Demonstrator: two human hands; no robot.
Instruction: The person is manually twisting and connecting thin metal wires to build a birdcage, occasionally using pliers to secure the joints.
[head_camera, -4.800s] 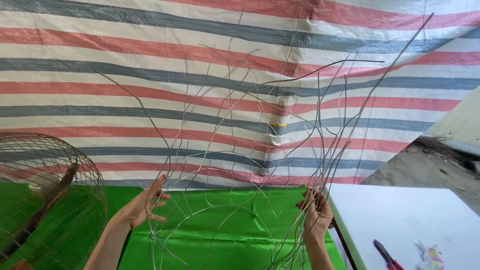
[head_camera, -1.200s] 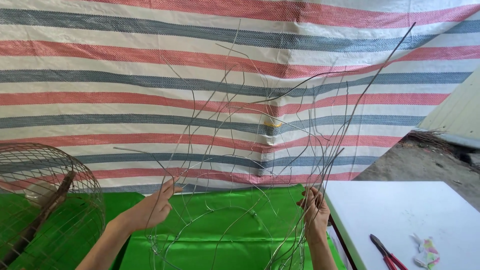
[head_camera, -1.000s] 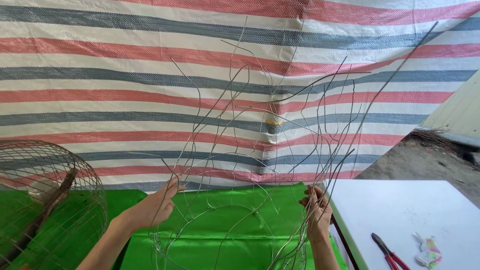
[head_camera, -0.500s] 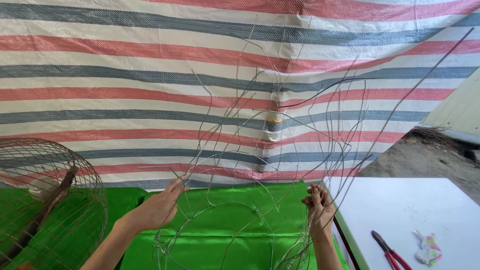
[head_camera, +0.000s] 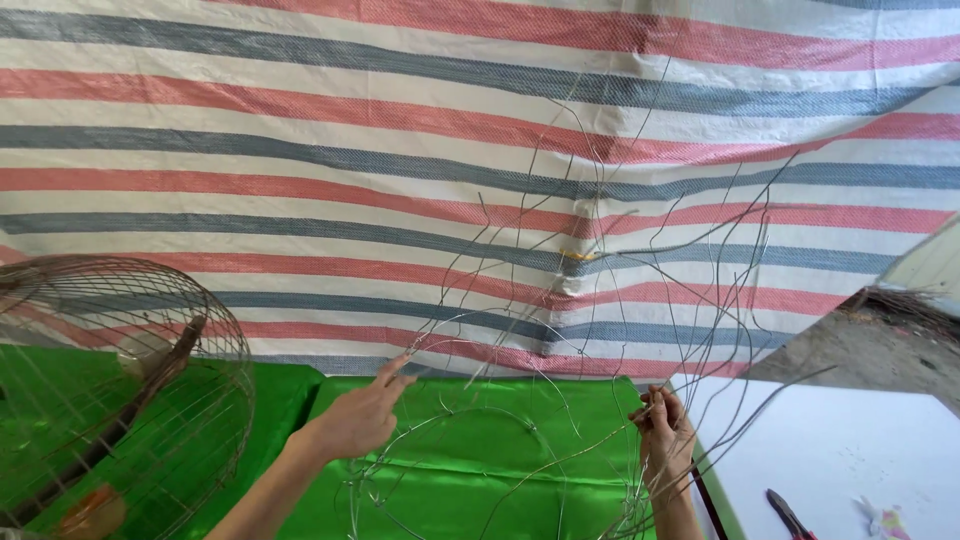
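Head view, looking down and forward at a half-built wire frame (head_camera: 560, 400) — a tangle of thin grey wires fanning up in front of a striped red, grey and white tarp (head_camera: 480, 150). The frame sits over a shiny green cloth (head_camera: 480, 470), roughly dead centre at the bottom, with loose ends spraying up toward 12 and 1 o'clock.

The left hand (head_camera: 360, 420) is at about 7 o'clock from the middle of the frame, fingers mostly curled with the index and thumb stretched out, tips touching or just about touching one wire on the left side of the tangle. Can't tell if it's actually pinching it. The right hand (head_camera: 668, 440) is at about 4 o'clock, closed around a bunch of wires where they gather near the lower right.

Off at 9 o'clock there's a finished domed wire cage (head_camera: 120, 400), and at 4 o'clock a white table (head_camera: 850, 450) with red-handled pliers (head_camera: 790, 515) on it.

What could go wrong, I reckon: those free ends are springy and pointed up toward the face, so if the right hand's grip slips the bundle could whip loose — and poke a hand, or undo the shape.
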